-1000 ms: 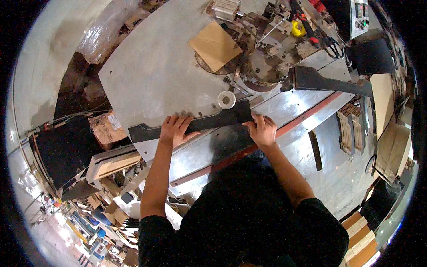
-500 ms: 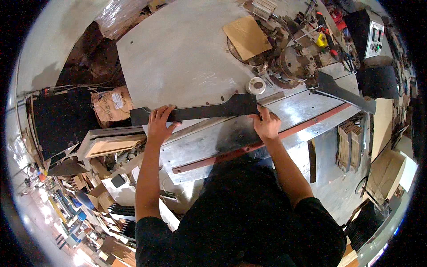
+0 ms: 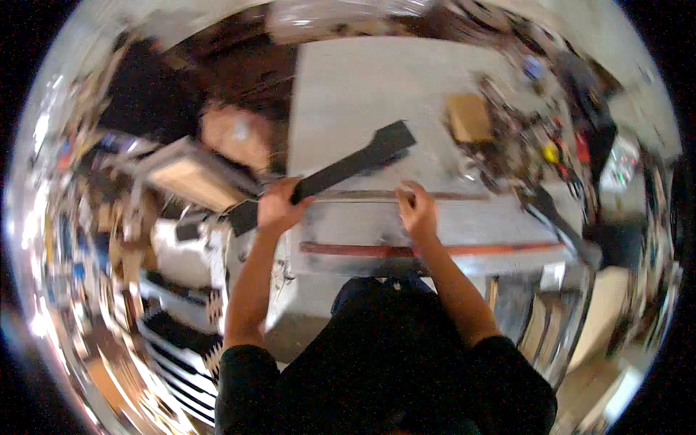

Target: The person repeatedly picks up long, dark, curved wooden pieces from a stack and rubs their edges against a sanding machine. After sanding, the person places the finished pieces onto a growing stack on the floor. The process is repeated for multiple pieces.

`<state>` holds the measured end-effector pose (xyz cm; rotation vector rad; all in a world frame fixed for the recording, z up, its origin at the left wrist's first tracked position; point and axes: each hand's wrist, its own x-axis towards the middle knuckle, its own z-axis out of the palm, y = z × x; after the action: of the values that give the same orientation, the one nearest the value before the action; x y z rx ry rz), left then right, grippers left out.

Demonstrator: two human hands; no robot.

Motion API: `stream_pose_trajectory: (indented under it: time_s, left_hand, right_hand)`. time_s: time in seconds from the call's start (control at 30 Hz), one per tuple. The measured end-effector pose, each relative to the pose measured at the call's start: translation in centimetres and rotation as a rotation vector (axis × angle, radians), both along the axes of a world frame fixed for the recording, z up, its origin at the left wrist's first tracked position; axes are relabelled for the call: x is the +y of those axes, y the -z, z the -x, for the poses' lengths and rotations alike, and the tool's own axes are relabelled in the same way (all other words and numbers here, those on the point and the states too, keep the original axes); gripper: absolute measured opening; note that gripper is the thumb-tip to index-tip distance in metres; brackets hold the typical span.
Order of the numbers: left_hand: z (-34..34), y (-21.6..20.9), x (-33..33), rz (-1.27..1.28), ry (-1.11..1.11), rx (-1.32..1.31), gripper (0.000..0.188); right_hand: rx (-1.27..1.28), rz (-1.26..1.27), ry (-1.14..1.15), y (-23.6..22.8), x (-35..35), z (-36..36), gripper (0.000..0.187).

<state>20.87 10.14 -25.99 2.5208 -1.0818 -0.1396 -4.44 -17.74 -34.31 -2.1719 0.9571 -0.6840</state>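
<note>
Head view is showing the left hand (image 3: 279,206) gripping a long flat black board with a wider end (image 3: 348,165). That board is lying slanted across the big grey metal table (image 3: 362,87), with one end sticking out past the table's left edge. The right hand (image 3: 417,210) is curling closed on the table top, but the picture is too blurry to tell if it is holding anything. A small tan square board (image 3: 470,117) is sitting further back.
</note>
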Motion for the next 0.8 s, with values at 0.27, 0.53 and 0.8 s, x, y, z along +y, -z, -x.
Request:
stream_pose_trajectory:
  time_s: [0.27,0.53,0.8]
  left_hand:
    - [12.9,-2.4,9.8,0.466,-0.669,0.228,0.070]
    - [19.5,-6.9,16.1,0.880,-0.892,0.398,0.060]
    - [15.7,-11.6,26.2,0.395,-0.792,-0.028,0.065]
  right_hand:
    - [0.032,-0.515,-0.519,2.3,9.2,6.7,0.022]
    - [-0.046,-0.413,-0.756,5.4,8.7,9.0,0.020]
    - [-0.122,-0.349,-0.744,-0.6,10.0,5.4,0.022]
